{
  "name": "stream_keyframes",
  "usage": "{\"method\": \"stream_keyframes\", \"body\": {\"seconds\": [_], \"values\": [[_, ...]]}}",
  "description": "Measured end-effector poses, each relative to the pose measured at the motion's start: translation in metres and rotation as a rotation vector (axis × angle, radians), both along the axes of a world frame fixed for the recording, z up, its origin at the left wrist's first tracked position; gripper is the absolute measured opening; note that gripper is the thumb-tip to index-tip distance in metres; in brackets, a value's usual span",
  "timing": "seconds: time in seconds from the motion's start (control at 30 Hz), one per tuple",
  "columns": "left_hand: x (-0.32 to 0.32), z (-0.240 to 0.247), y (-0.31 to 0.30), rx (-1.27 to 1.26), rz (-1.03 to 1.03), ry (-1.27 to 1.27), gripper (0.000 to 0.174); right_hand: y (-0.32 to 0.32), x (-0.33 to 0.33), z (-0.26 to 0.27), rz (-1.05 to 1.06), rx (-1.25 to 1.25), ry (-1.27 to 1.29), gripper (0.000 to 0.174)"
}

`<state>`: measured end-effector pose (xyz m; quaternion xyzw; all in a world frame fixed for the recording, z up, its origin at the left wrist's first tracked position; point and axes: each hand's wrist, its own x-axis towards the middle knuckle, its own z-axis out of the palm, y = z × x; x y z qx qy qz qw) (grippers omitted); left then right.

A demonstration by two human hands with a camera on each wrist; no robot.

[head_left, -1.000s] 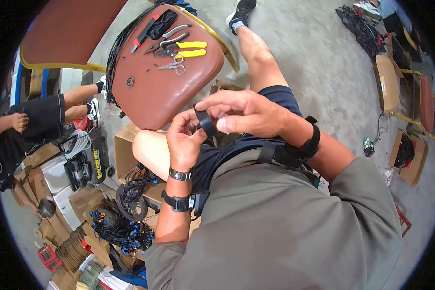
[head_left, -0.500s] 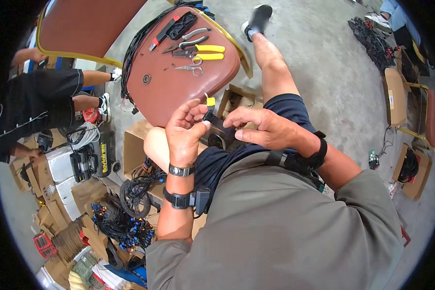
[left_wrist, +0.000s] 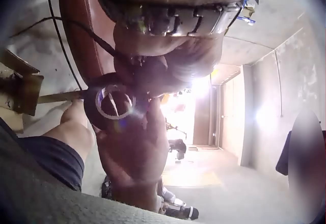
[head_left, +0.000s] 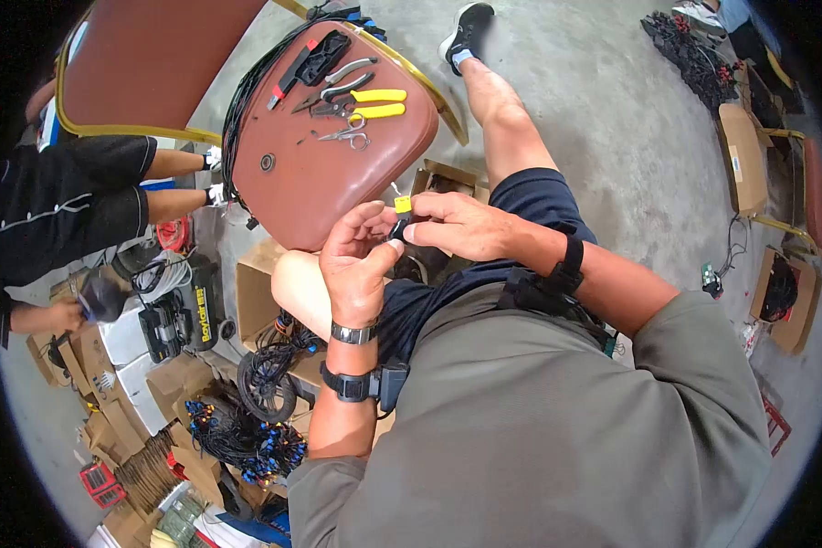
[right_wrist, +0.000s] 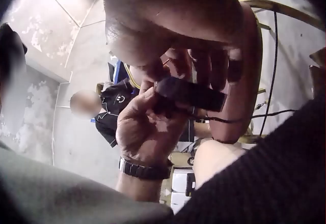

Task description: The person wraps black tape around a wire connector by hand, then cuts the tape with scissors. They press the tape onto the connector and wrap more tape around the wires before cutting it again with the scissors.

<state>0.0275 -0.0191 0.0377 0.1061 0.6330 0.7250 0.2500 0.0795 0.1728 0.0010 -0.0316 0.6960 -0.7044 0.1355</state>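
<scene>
In the head view the left hand point(head_left: 356, 265) pinches a small black piece point(head_left: 399, 226) between thumb and fingers, a yellow tag point(head_left: 404, 205) just above it. Fingertips of the right hand point(head_left: 470, 228) meet the same spot from the other side. A black tape roll point(left_wrist: 92, 109) shows its round face in the left wrist view, against the right hand point(left_wrist: 133, 155). Seen edge-on in the right wrist view, the roll point(right_wrist: 196, 95) lies beneath the right hand's fingers. A thin dark cable point(right_wrist: 234, 120) runs from the hands. Their exact contact is partly hidden.
Pliers, yellow-handled cutters point(head_left: 379, 95), scissors point(head_left: 352, 135) and a small ring point(head_left: 267, 163) lie on the brown chair seat point(head_left: 338, 183). An open carton point(head_left: 260, 283) stands beside the knee. Another person stands at left, near cable bundles point(head_left: 247, 438).
The black roll held up between both hands at first is now below the right hand. The yellow tag has come into view, and the right fingertips have moved in to the left hand's.
</scene>
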Motion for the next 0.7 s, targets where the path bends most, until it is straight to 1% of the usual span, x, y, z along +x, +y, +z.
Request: {"method": "stream_keyframes", "body": {"seconds": [0.03, 0.1, 0.13, 0.2, 0.27, 0.37, 0.4, 0.47, 0.57, 0.6, 0.67, 0.7], "values": [[0.0, -0.001, -0.002, 0.004, -0.001, 0.007, 0.052, 0.001, -0.001, 0.002, 0.018, 0.038, 0.012, 0.038], [0.003, 0.003, -0.002, -0.095, 0.004, 0.007, 0.051, 0.002, -0.003, 0.002, 0.05, 0.117, 0.033, 0.038], [0.005, 0.005, -0.002, -0.144, 0.005, 0.007, 0.05, 0.001, -0.003, 0.0, 0.027, 0.025, 0.034, 0.038], [0.011, 0.005, 0.002, -0.266, -0.024, 0.168, 0.048, -0.006, -0.002, -0.011, -0.015, -0.156, 0.039, 0.037], [0.012, 0.001, 0.001, -0.378, -0.073, 0.35, 0.043, -0.01, -0.004, -0.025, -0.014, -0.242, -0.033, 0.036], [0.011, 0.002, 0.004, -0.424, -0.094, 0.513, 0.04, -0.014, -0.007, -0.027, -0.025, -0.38, -0.125, 0.033], [0.01, -0.001, 0.005, -0.418, -0.06, 0.525, 0.039, -0.014, -0.008, -0.025, -0.03, -0.424, -0.153, 0.032], [0.01, -0.006, 0.004, -0.413, 0.009, 0.541, 0.037, -0.013, -0.009, -0.02, -0.033, -0.378, -0.189, 0.029], [0.015, -0.011, 0.006, -0.315, 0.149, 0.374, 0.038, -0.01, -0.012, -0.007, -0.003, -0.329, -0.249, 0.026], [0.015, -0.01, 0.004, -0.244, 0.171, 0.216, 0.039, -0.01, -0.01, -0.006, 0.012, -0.316, -0.275, 0.025], [0.014, -0.01, -0.002, -0.098, 0.222, -0.098, 0.039, -0.012, -0.008, -0.009, 0.047, -0.333, -0.226, 0.024], [0.013, -0.011, -0.006, -0.034, 0.219, -0.171, 0.039, -0.014, -0.006, -0.012, 0.056, -0.344, -0.201, 0.023]]}}
